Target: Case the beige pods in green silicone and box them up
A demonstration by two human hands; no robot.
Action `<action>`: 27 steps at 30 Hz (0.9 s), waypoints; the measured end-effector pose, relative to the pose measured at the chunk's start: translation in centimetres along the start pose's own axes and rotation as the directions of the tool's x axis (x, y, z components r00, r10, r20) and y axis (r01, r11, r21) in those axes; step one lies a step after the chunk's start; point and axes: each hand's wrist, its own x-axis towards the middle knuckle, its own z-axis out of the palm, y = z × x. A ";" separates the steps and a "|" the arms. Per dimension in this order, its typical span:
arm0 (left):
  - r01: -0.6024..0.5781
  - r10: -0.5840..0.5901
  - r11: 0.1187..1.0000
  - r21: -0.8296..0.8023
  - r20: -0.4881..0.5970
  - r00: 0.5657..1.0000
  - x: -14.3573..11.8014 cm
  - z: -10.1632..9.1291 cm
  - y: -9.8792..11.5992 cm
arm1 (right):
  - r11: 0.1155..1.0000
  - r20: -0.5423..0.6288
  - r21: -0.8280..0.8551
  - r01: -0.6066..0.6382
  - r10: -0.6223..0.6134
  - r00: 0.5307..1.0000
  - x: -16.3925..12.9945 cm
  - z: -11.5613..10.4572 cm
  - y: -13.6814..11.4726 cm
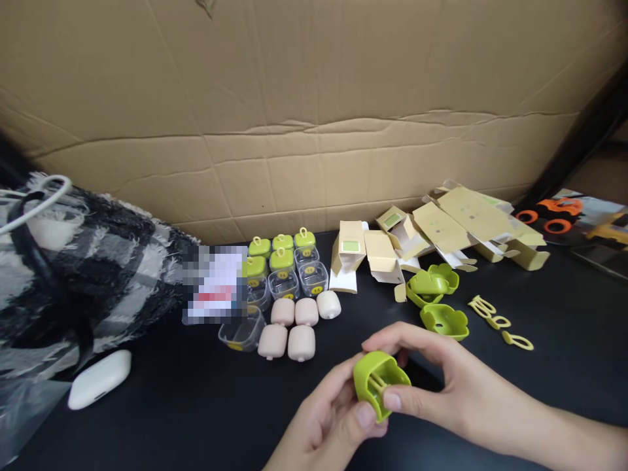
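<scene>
Both hands hold one green plastic lid (379, 383) low in the middle, tilted so its hollow underside shows a pale yellow strip. My left hand (328, 422) cups it from below with the thumb on its rim. My right hand (441, 379) pinches its top and right side. Just behind lie other green lids (444, 320) and three pale yellow loop pieces (500, 322) on the black table (196, 405). Further left stand small clear jars with green lids (282, 261) and several pinkish rounded blocks (294, 327).
Several opened tan cardboard boxes (441, 229) lie at the back right, against a large cardboard sheet (314, 98). A black-and-white fringed cloth (73, 261) and a white oval case (99, 379) sit at the left. A printed sheet with orange shapes (564, 212) is at far right.
</scene>
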 end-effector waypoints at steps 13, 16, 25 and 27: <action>-0.066 0.058 0.994 0.085 0.092 0.994 -0.6 -0.1 -0.6 | 0.991 -0.047 -0.126 0.038 -0.044 0.998 -0.5 0.7 0.2; -0.051 0.044 0.997 0.051 0.132 0.990 -0.7 -0.1 -0.6 | 0.982 -0.060 -0.162 0.097 -0.108 0.992 -0.6 1.0 0.3; -0.026 0.028 0.999 -0.023 0.077 0.997 -0.5 0.0 -0.5 | 0.946 -0.065 -0.240 0.217 -0.239 0.969 -0.5 1.4 0.7; -0.028 0.029 0.999 -0.019 0.056 0.998 -0.5 -0.1 -0.5 | 0.940 -0.074 -0.232 0.251 -0.275 0.959 -0.4 1.3 0.7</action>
